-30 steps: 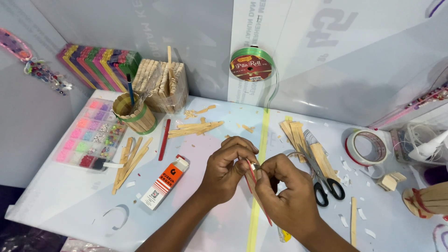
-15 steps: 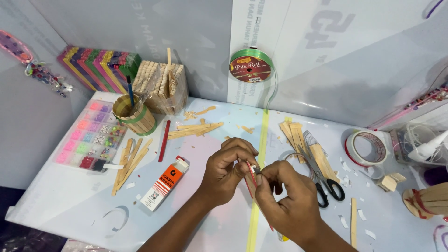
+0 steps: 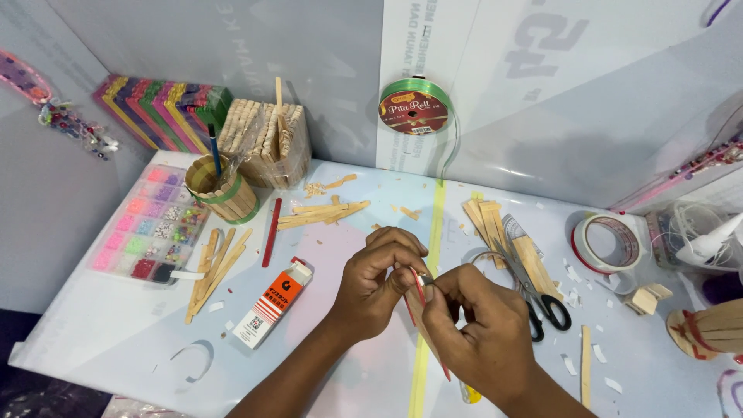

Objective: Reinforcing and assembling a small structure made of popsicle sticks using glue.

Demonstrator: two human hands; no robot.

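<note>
White and littered with craft sticks, the table (image 3: pixel 101 325) is carrying both hands at its middle, left hand (image 3: pixel 379 282) and right hand (image 3: pixel 476 329) pinching shut on a thin red stick (image 3: pixel 419 285), barely shifting from a second ago.

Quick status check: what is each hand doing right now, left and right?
Left hand: closed, fingertips pinching the upper end of a thin red stick.
Right hand: closed, pinching the same red stick beside the left fingertips.

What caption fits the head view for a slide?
Both hands, left hand and right hand, pinch a thin red stick above a craft table beside scissors.
</note>
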